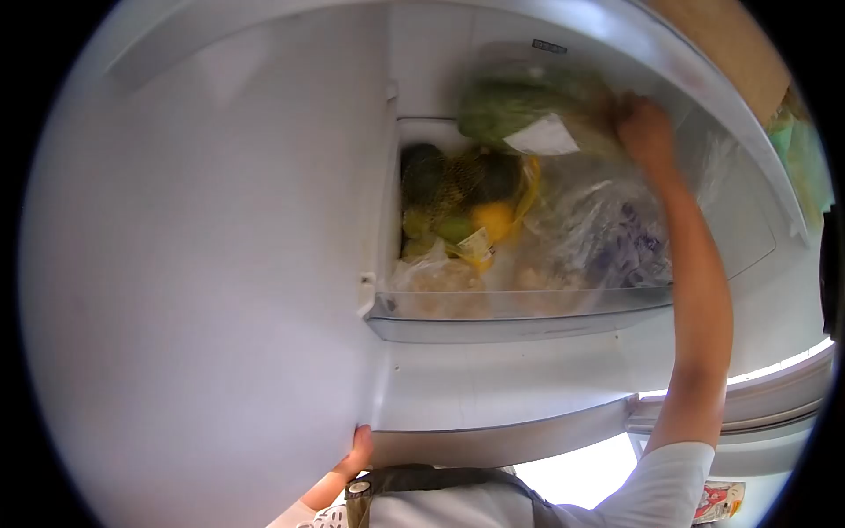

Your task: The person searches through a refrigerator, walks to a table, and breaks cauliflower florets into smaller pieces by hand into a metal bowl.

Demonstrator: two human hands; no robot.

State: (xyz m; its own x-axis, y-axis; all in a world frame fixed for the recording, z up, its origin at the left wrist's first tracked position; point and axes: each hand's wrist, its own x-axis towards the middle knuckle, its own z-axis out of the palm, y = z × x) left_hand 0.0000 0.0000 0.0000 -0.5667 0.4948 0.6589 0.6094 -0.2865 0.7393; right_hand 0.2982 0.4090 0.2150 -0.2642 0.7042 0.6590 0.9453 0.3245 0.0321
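My right hand point(647, 132) is closed on the end of a clear plastic bag of green vegetables point(497, 106) with a white label. The bag is above the transparent fridge drawer point(519, 330) and is slightly blurred. In the drawer lie dark round produce point(424, 176) in yellow netting, a yellow fruit point(493, 220) and clear plastic bags point(598, 229), one with purple print. At the bottom, my left hand point(356, 453) holds the edge of the white fridge door point(202, 264); most of its fingers are hidden behind the door.
The wide door stands along the left side of the view. The fridge's white side wall point(766, 326) borders the drawer on the right. A greenish plastic bag point(801, 150) hangs or lies outside at the far right. A red and yellow package point(722, 502) shows at the lower right.
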